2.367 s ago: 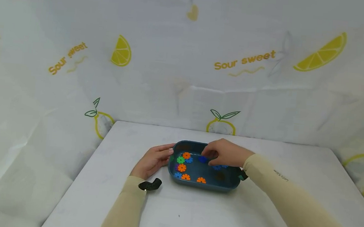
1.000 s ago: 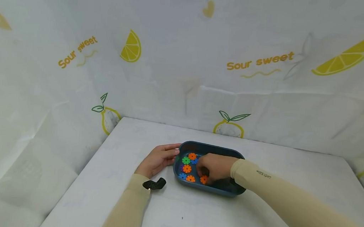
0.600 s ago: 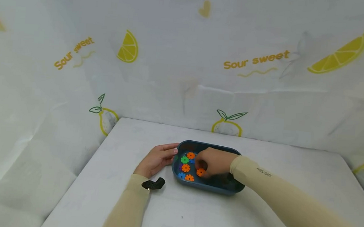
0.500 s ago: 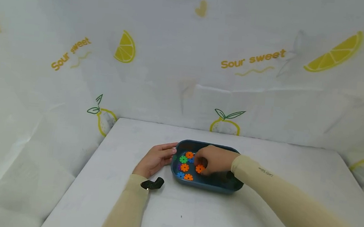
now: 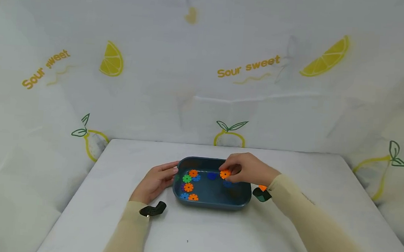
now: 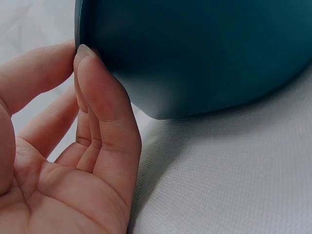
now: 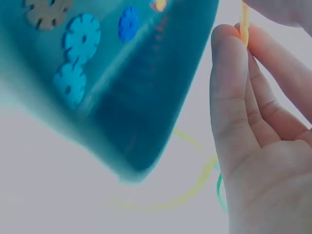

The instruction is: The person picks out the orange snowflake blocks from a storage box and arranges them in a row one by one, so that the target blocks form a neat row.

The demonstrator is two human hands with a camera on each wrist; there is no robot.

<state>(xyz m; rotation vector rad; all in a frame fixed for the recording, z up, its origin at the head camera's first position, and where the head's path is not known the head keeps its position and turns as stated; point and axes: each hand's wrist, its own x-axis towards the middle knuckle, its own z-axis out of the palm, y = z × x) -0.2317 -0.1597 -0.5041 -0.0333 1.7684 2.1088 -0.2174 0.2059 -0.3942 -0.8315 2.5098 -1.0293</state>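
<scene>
In the head view, a dark teal tray [image 5: 214,200] lies on the white table with several notched plastic discs inside. An orange disc [image 5: 188,187], a green disc [image 5: 186,178] and others cluster at its left end; a dark blue disc [image 5: 212,176] lies nearer the back. My left hand [image 5: 152,183] holds the tray's left end, thumb and fingertips meeting at its edge in the left wrist view. Over the tray's right half, my right hand [image 5: 250,169] pinches another orange disc [image 5: 224,174] between thumb and fingers; it appears edge-on in the right wrist view.
A small orange piece [image 5: 262,187] shows beside the right wrist's black strap [image 5: 261,194], partly covered. The table's far edge meets a white cloth backdrop [image 5: 146,109] printed with lemons. The left wrist carries a black device [image 5: 153,209].
My right hand came down to the tray's front, took an orange disc there and raised it up and back. The left hand stays at the tray's end; the head view has shifted.
</scene>
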